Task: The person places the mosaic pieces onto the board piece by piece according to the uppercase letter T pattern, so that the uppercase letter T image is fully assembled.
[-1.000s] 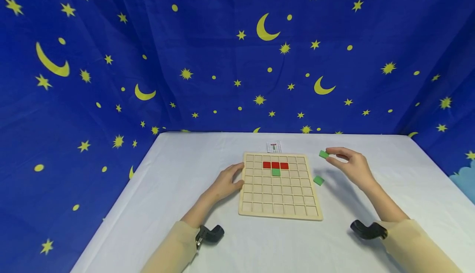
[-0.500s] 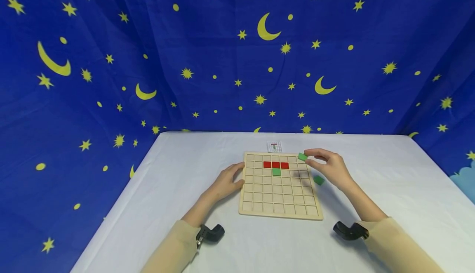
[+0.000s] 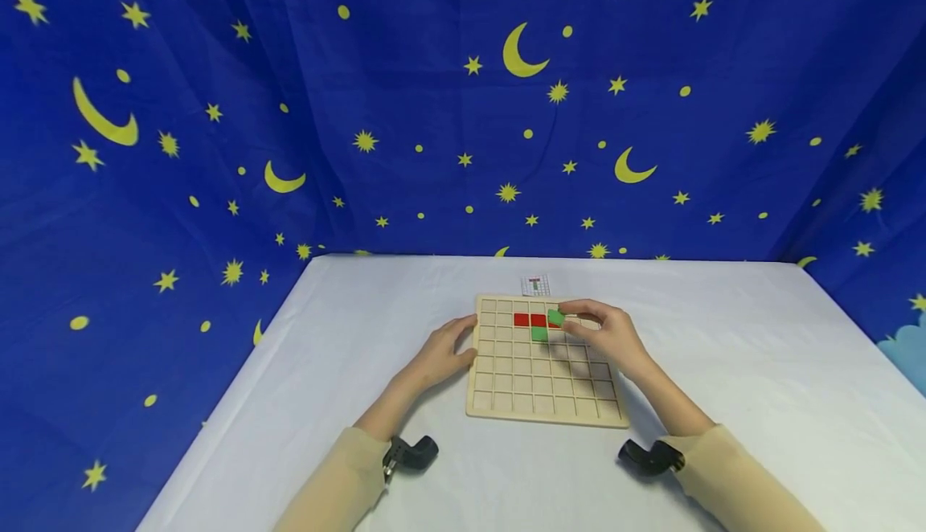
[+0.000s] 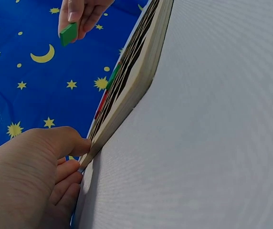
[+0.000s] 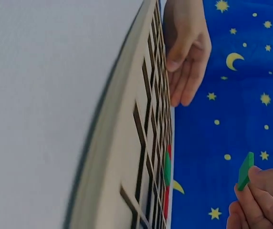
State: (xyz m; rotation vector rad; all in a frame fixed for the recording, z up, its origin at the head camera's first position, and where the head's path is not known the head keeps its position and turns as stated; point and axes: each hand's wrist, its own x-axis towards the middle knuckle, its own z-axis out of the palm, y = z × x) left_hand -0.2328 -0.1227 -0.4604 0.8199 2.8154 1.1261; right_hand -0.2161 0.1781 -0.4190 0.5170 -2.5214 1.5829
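My right hand (image 3: 606,334) pinches a green square tile (image 3: 555,317) between thumb and fingertips, over the upper part of a wooden grid board (image 3: 542,387). In the right wrist view that tile (image 5: 246,171) is tilted and apart from the board. It partly covers the rightmost of three red tiles (image 3: 522,320) lying in a row in the board's cells. Below the middle red one, another green tile (image 3: 538,334) fills a cell. My left hand (image 3: 437,353) touches the board's left edge with thumb and fingertips, its fingers fairly straight in the right wrist view.
Beyond the board's far edge lies a small printed card (image 3: 535,285) with a red and green T pattern on a grid. A white cloth (image 3: 405,299) covers the table. Blue curtains (image 3: 434,98) with stars and moons hang behind it and along the sides.
My right hand has carried the green tile leftward from beside the board to over the red row. The loose green tile right of the board is now hidden by that arm. My left hand stays put.
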